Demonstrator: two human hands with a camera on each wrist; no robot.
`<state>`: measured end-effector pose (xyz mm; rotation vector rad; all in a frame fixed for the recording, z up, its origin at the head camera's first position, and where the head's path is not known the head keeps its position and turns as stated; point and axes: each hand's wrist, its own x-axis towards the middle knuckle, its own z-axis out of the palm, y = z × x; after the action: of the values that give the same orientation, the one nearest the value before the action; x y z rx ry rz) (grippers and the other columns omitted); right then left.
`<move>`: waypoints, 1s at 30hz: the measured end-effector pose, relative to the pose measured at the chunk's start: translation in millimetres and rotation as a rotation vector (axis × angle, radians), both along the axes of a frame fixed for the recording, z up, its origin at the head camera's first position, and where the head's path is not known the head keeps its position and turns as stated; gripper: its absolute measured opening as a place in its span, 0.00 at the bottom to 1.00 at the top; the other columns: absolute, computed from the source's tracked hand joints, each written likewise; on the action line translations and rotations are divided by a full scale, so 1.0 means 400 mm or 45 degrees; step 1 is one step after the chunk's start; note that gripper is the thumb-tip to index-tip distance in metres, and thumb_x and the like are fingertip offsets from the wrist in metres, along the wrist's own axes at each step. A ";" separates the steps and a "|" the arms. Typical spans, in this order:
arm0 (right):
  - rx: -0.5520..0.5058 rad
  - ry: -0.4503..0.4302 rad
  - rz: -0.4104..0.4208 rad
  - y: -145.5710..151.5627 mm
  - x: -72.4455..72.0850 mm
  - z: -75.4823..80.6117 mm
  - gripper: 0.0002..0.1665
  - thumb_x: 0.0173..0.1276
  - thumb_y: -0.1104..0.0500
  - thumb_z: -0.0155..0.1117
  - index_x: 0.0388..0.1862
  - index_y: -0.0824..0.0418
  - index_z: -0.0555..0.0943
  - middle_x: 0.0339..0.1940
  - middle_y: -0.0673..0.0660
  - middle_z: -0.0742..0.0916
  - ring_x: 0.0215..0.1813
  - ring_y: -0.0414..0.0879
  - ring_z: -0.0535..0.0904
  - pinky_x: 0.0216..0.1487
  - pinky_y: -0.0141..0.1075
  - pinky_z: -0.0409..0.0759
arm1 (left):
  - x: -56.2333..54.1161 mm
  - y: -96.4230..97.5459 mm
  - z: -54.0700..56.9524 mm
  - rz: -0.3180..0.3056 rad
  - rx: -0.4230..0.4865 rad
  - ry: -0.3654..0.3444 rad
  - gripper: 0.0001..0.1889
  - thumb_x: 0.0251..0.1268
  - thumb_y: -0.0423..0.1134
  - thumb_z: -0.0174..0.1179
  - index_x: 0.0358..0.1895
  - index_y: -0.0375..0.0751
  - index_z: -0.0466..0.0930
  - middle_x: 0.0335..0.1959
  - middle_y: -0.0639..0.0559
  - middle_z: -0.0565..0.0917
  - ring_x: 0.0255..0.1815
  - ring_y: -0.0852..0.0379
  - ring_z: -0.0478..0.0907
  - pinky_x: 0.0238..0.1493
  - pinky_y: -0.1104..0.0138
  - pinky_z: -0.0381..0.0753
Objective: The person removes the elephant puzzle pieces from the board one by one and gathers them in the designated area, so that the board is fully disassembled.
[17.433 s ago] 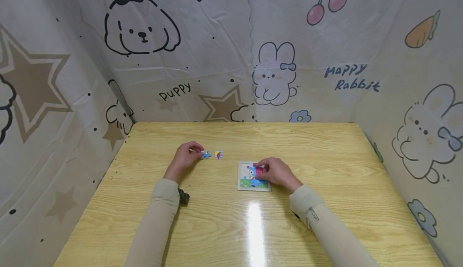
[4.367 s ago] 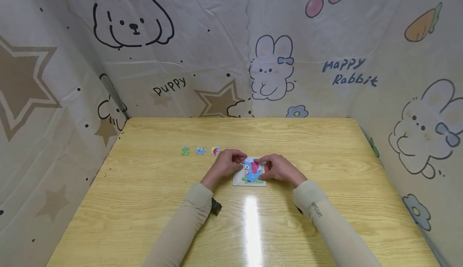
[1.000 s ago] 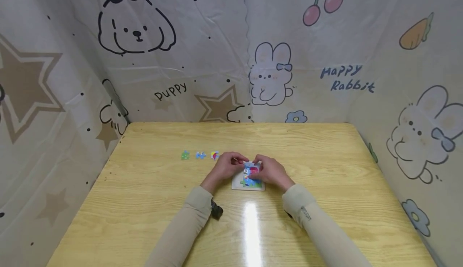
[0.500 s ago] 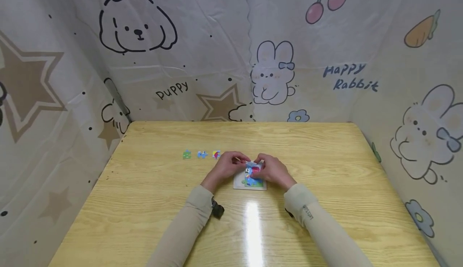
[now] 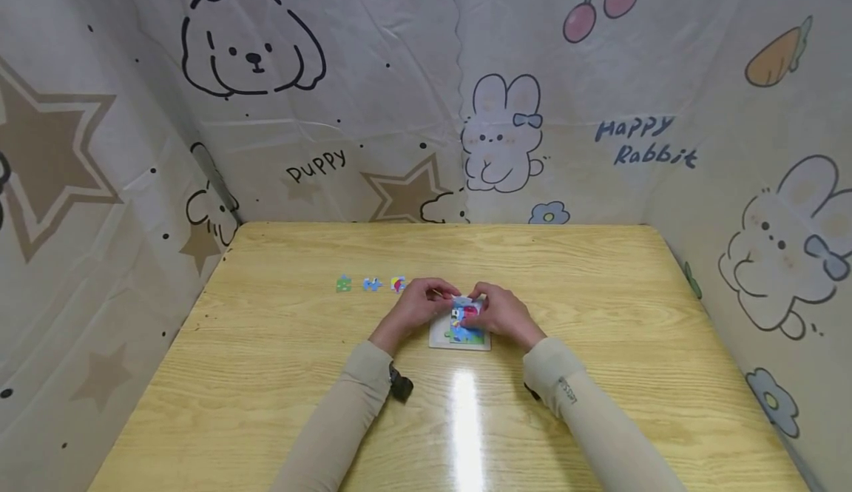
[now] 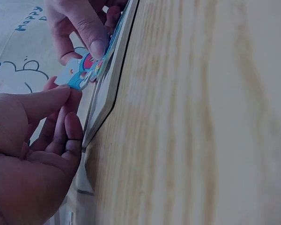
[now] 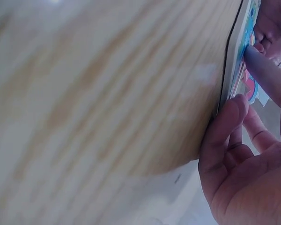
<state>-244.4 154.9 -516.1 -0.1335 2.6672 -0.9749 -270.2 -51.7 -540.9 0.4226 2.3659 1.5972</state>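
Note:
A small square jigsaw puzzle (image 5: 466, 335) with a blue and red cartoon picture sits in a pale tray (image 5: 439, 335) at the middle of the table. Bare tray shows along its left side. Over the puzzle's top left, my left hand (image 5: 419, 305) pinches a light-blue jigsaw piece (image 6: 76, 80) between thumb and fingers. That piece is tilted up and meets red and blue pieces beside it. My right hand (image 5: 504, 314) holds these from the right, thumb (image 7: 267, 70) on the picture face and fingers at the top and right edge. Its fingertips are partly hidden.
Three loose jigsaw pieces lie in a row left of the tray: a green one (image 5: 343, 283), a blue one (image 5: 372, 284) and a yellow-red one (image 5: 397, 284). Printed curtains (image 5: 399, 48) stand behind and beside the wooden table (image 5: 279, 329).
Since the earliest frame, my left hand has gone from the loose pieces to the tray, and a green piece now lies in the row. Over the last second both hands have barely moved.

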 end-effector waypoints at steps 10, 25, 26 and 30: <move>0.040 0.033 -0.022 -0.012 0.004 -0.001 0.21 0.62 0.47 0.80 0.47 0.53 0.81 0.30 0.53 0.83 0.34 0.48 0.76 0.35 0.37 0.68 | 0.000 -0.002 0.004 -0.036 -0.024 0.043 0.08 0.68 0.27 0.66 0.45 0.40 0.90 0.37 0.49 0.84 0.36 0.58 0.77 0.42 0.68 0.77; 0.167 0.043 -0.071 -0.027 0.001 0.003 0.22 0.61 0.45 0.80 0.47 0.52 0.80 0.36 0.53 0.86 0.37 0.49 0.78 0.37 0.38 0.67 | -0.002 -0.011 0.005 -0.108 -0.019 0.114 0.08 0.68 0.27 0.66 0.45 0.39 0.89 0.37 0.46 0.85 0.37 0.59 0.78 0.43 0.69 0.78; 0.173 0.043 -0.070 -0.028 0.001 0.003 0.23 0.61 0.45 0.80 0.47 0.52 0.80 0.36 0.53 0.86 0.37 0.49 0.78 0.36 0.38 0.67 | -0.001 -0.010 0.005 -0.101 -0.014 0.106 0.08 0.68 0.27 0.66 0.46 0.39 0.89 0.38 0.46 0.85 0.37 0.59 0.78 0.43 0.69 0.78; 0.183 0.045 -0.067 -0.030 0.003 -0.001 0.23 0.61 0.45 0.80 0.47 0.52 0.80 0.35 0.53 0.86 0.37 0.49 0.78 0.36 0.38 0.67 | 0.003 -0.004 0.004 -0.069 -0.008 0.067 0.07 0.69 0.28 0.66 0.46 0.39 0.89 0.38 0.46 0.85 0.36 0.58 0.79 0.43 0.69 0.79</move>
<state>-243.2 142.8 -516.7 -0.0503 2.7754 -0.7992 -269.1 -53.4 -539.2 0.5290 2.3762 1.5735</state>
